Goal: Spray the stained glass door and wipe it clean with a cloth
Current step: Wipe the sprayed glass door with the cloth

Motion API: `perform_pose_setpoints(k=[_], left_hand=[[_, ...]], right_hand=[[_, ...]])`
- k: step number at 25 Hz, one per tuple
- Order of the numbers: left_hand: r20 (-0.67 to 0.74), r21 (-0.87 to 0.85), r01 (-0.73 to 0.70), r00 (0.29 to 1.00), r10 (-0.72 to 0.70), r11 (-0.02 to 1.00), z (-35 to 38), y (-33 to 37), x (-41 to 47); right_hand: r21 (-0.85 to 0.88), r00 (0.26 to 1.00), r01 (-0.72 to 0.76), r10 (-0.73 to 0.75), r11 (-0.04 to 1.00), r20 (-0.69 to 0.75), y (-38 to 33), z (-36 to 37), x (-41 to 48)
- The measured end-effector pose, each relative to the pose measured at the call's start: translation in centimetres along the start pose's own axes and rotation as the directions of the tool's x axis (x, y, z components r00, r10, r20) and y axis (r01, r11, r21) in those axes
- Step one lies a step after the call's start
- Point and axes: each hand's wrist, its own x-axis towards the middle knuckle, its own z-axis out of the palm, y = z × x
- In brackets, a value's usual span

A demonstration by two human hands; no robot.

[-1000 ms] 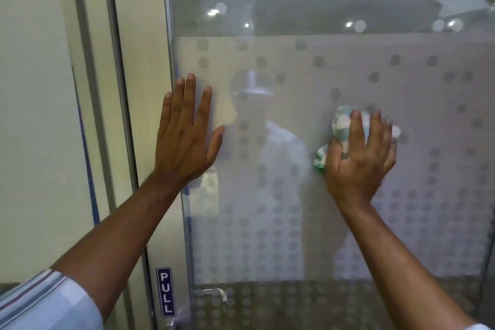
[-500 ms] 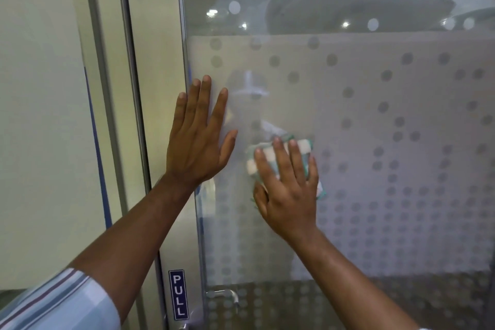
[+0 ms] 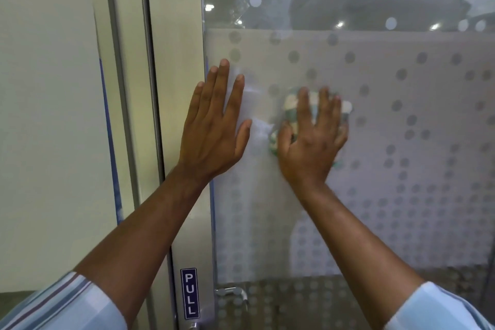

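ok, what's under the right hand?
A green-and-white cloth, pressed flat to the glass door by the right hand. Its edges show around the hand; its middle and the glass beneath are covered.

Your right hand (image 3: 312,142) has swept the green-and-white checked cloth (image 3: 290,110) across the frosted, dotted glass door (image 3: 401,142). A second ago it pressed the cloth well to the right of your left hand (image 3: 214,131). Half a second ago it had slid left and lower, close below that hand's thumb. Now it has come back up, about level with the left hand and just beside it. The cloth now shows above your fingertips and beside your thumb. Your view has drifted, so the pale metal door frame (image 3: 174,88) sits further right, and your light-blue right sleeve cuff (image 3: 442,308) has come into the bottom corner.
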Motion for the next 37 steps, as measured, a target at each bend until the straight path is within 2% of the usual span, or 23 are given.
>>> perform_pose_setpoints(k=[4, 8, 14, 19, 21, 25, 32, 37], left_hand=[[-0.018, 0.052, -0.013, 1.0, 0.014, 0.999, -0.3, -1.5, 1.4], [0.051, 0.109, 0.028, 0.998, -0.034, 0.994, 0.2, -2.8, 0.3], [0.015, 0.087, 0.013, 1.0, -0.014, 0.996, 0.8, -2.9, 0.0], [0.017, 0.062, 0.024, 1.0, -0.026, 0.998, 0.8, -3.0, -0.1], [0.016, 0.049, 0.025, 1.0, -0.026, 0.999, 0.8, -3.0, -0.1], [0.023, 0.039, 0.013, 1.0, -0.014, 0.999, 0.6, -2.9, 0.0], [0.041, -0.082, 0.044, 0.998, -0.04, 0.996, -1.0, -0.7, 0.2], [0.082, -0.067, 0.036, 0.996, -0.031, 0.997, -0.1, 3.8, -0.3]], right_hand=[[0.07, 0.94, 0.307, -0.314, 0.949, 0.135, -2.2, 0.8, -6.3], [0.028, 0.874, 0.456, -0.454, 0.89, 0.174, 0.9, -0.1, -8.6], [-0.037, 0.968, 0.25, -0.25, 0.968, 0.005, -2.3, 0.7, 5.6], [-0.048, 0.976, 0.215, -0.214, 0.975, 0.031, -6.9, 1.5, 13.0], [-0.054, 0.971, 0.236, -0.234, 0.97, 0.041, -7.7, 1.7, 12.6], [-0.034, 0.924, 0.377, -0.373, 0.926, 0.08, -7.2, 1.7, 8.4], [0.097, 0.918, 0.392, -0.396, 0.915, 0.034, -3.8, 1.8, -0.8], [0.105, 0.89, 0.431, -0.441, 0.896, 0.115, 1.6, 0.7, -7.2]])
